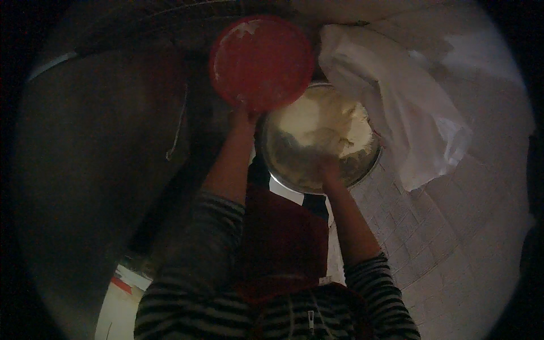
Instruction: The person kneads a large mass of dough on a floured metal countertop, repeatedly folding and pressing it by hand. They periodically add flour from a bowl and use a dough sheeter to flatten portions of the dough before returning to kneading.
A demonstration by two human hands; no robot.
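My left hand [244,115] grips the near edge of a round red plastic lid or dish [262,63], held up over the far left of a wide metal bowl [293,187]. White powder streaks the red surface. Inside the bowl lies pale, flour-like powder [299,117], heaped at the far and right sides, with bare metal showing nearer me. My right hand [329,165] reaches over the near rim into the bowl. Its fingers are blurred and dim, so whether they hold anything cannot be told. The red thing hides part of the bowl's far left rim.
A crumpled white sack [395,97] lies against the bowl's right side, on a pale surface with a diamond pattern [395,204]. To the left is a large dark surface [97,161] with a thin pale cord [180,127]. A dark red apron [284,238] covers my front.
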